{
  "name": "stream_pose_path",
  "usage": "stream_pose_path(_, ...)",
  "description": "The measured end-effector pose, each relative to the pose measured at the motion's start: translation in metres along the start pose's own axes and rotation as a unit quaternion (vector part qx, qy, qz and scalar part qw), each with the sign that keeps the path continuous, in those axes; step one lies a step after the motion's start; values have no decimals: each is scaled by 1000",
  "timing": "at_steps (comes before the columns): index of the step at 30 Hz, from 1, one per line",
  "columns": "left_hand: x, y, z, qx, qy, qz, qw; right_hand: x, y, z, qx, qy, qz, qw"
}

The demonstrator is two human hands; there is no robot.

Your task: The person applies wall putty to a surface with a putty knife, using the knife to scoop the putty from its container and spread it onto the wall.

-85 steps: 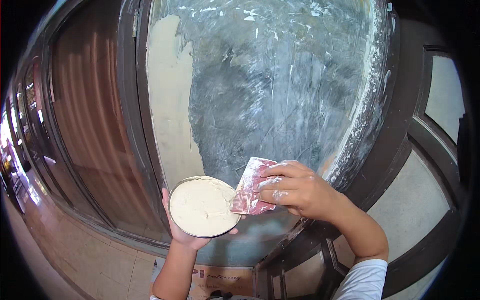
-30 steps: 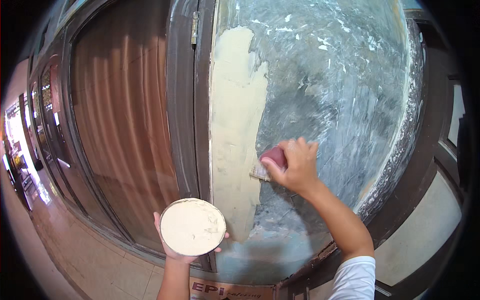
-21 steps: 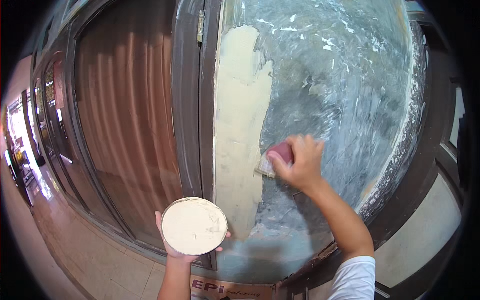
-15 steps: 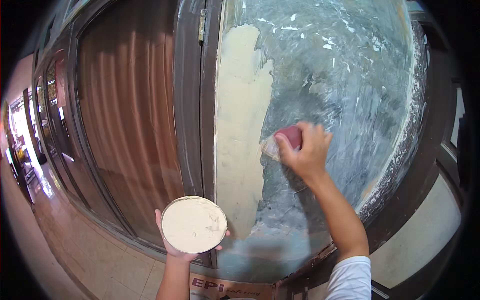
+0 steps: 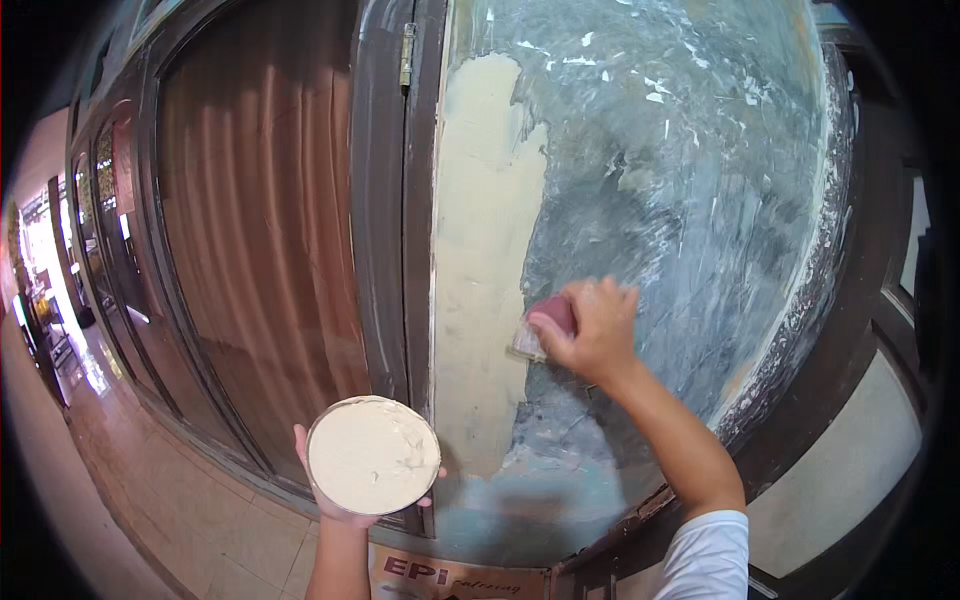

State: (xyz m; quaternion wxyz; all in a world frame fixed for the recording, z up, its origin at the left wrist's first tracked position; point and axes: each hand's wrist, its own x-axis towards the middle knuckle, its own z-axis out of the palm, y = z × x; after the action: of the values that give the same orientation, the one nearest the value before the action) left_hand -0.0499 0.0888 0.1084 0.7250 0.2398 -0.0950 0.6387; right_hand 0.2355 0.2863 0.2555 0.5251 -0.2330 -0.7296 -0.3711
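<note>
Plainly, the right grip point(image 5: 598, 330) was clasped about a dark red scraper point(image 5: 556, 312), whose smeared edge lay tilted at the ragged right border of a cream coat point(image 5: 485, 230) running down the grey wall point(image 5: 690, 260), just beside a dark wooden frame point(image 5: 382, 220). Lower and to the left, well apart from the scraper, the left grip point(image 5: 343, 512) cupped a round container point(image 5: 372, 398) from beneath, and cream paste point(image 5: 355, 455) filled it nearly to the rim, its surface roughened toward the right.

Daylight glares off the floor's point(image 5: 215, 500) far edge; soft shadows dim the wall's point(image 5: 690, 250) lower edge; straight lines bow.
</note>
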Motion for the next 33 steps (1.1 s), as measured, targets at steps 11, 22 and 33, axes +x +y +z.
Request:
stream_pose_path(11, -4, 5, 4, -10, 13, 4, 1000, 6, 6, -8, -14, -61, -51, 997)
stream_pose_path(22, 1, 2, -9, -31, -31, -2, 999, 15, 11, -13, 1, -76, -49, 996)
stream_pose_path(33, 1, 4, -5, -42, -22, 3, 999, 0, 4, 1, -14, -26, -53, 998)
